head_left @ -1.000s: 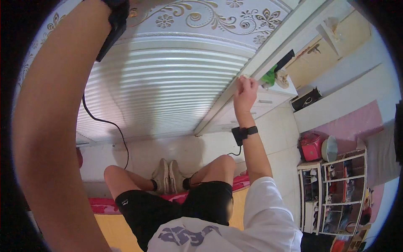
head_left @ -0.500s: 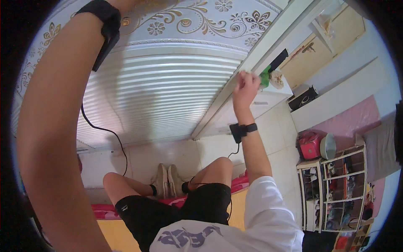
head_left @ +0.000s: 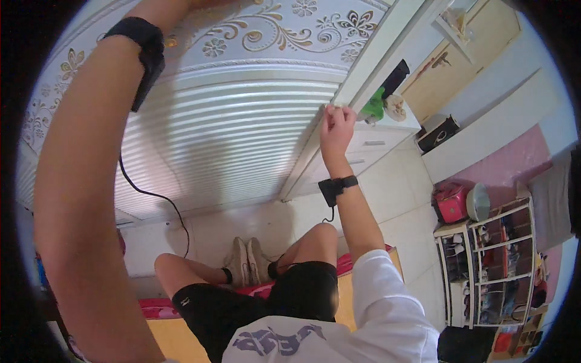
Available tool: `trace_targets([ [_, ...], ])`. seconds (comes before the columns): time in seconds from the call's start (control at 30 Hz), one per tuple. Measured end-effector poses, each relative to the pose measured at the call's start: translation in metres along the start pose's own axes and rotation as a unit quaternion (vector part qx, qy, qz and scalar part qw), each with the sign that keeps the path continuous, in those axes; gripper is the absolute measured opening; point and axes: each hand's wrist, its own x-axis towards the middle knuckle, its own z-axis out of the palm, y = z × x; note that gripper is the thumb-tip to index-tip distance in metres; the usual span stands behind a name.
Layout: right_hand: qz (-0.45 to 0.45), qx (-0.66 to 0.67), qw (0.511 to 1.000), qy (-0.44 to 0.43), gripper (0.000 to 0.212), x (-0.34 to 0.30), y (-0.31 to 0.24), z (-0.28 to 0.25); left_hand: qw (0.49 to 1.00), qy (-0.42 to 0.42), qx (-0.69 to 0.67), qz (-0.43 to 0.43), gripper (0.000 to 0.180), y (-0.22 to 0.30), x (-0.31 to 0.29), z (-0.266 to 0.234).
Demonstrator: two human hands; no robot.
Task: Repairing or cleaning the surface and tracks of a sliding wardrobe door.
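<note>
A large white wardrobe door (head_left: 242,130) with a ribbed panel and gold floral scrollwork stands in front of me. Over its patterned upper part, my left hand (head_left: 177,9) reaches to the top edge of the picture, where its fingers are mostly cut off. My right hand (head_left: 339,124) is at the upright white frame (head_left: 347,91) on the door's right side. Its fingers are curled and pressed together at the frame's edge; whatever they may pinch is too small to tell. Black bands (head_left: 344,185) with cables circle both wrists.
A white drawer cabinet (head_left: 387,138) with a green bag (head_left: 373,106) on it stands beyond the frame. Further right are a red bag (head_left: 451,202), a pale basin (head_left: 478,202) and a white rack (head_left: 469,227). A black cable (head_left: 151,192) hangs at the left.
My right hand has moved slightly left in the picture, and its fingers now rest against the frame's edge. The whole view has shifted a little.
</note>
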Motion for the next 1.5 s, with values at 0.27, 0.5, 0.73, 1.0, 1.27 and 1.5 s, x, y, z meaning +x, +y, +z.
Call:
trace_targets([
  [0.27,0.133,-0.007,0.976,-0.171,0.012,-0.067,0.001,-0.013,0.999,-0.035,-0.031,0.004,0.050,-0.009,0.003,-0.001],
  [0.5,0.013,0.078,0.990,-0.114,0.016,0.077,-0.025,-0.059,0.996,-0.013,-0.090,-0.021,0.058,-0.006,-0.008,0.006],
  [0.73,0.075,0.288,0.951,-0.084,0.024,0.196,-0.101,-0.043,0.987,-0.020,-0.156,-0.043,0.064,-0.003,0.005,-0.003],
  [1.0,0.231,0.444,0.862,-0.077,0.032,0.210,-0.161,0.003,0.987,-0.034,-0.158,-0.014,0.064,-0.007,0.005,-0.013],
  [1.27,0.129,0.358,0.922,-0.074,0.028,0.211,-0.176,-0.010,0.987,0.047,-0.150,-0.017,0.031,-0.005,0.006,-0.007],
  [1.5,-0.085,0.228,0.965,-0.099,0.026,0.217,-0.150,-0.050,0.988,0.038,-0.149,-0.009,0.028,-0.008,0.009,-0.006],
])
